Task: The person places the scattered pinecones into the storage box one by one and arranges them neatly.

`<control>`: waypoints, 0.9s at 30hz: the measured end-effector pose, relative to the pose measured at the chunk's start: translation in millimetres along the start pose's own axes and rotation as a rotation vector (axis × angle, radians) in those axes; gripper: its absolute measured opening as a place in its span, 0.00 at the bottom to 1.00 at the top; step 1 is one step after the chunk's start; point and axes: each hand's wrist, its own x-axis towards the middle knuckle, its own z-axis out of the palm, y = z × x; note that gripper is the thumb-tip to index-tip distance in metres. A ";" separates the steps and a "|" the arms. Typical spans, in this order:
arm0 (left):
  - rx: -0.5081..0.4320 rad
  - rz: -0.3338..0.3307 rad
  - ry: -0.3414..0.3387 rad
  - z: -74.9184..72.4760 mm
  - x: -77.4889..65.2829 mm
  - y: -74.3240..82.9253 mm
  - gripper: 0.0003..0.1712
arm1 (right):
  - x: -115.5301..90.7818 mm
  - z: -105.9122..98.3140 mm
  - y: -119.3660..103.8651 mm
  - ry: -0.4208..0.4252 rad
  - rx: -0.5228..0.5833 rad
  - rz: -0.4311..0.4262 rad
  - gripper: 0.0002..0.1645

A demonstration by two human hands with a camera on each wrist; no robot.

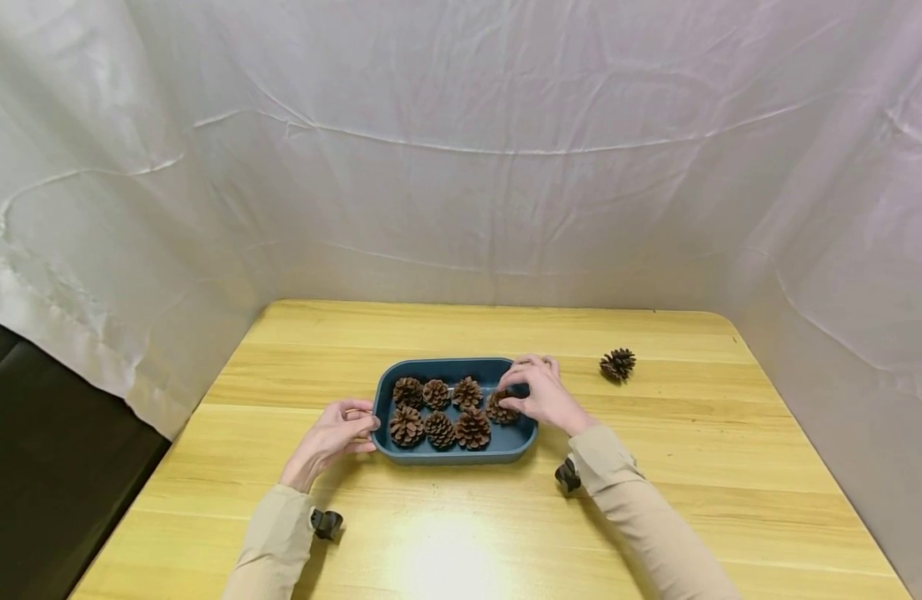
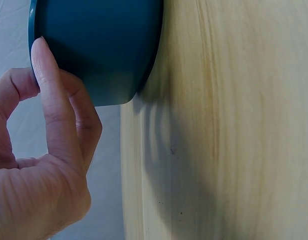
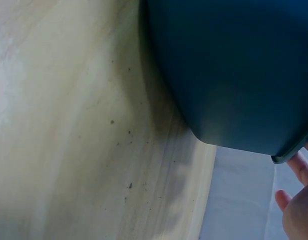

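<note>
A dark blue rectangular box [image 1: 453,458] with rounded corners stands on the wooden table. My left hand [image 1: 329,437] pinches its left rim between thumb and fingers; the left wrist view shows the thumb on the outer wall [image 2: 103,55]. Inside, several brown pine cones [image 1: 440,430] sit in two rows of three. My right hand [image 1: 542,396] reaches over the right end and grips another pine cone [image 1: 497,410] from above, beside the rows. In the right wrist view the box's wall [image 3: 234,85] hides that cone, and only part of the hand shows.
One more pine cone [image 1: 618,365] lies on the table [image 1: 694,450] to the right of the box. Small dark specks [image 3: 129,185] dot the tabletop. Pale fabric [image 1: 491,208] hangs behind and beside the table. Black wrist devices [image 1: 327,524] are strapped at both sleeves.
</note>
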 end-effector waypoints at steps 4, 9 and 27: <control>-0.002 0.003 -0.001 0.1 0.4 -0.9 0.25 | 2.1 1.6 0.0 0.025 0.014 -0.002 0.09; 0.002 0.005 0.002 0.3 -0.2 -1.1 0.24 | 4.7 3.5 1.2 0.054 0.009 0.011 0.07; 0.003 0.007 0.012 0.7 1.0 -1.9 0.26 | 0.2 1.1 15.2 0.199 0.255 0.079 0.16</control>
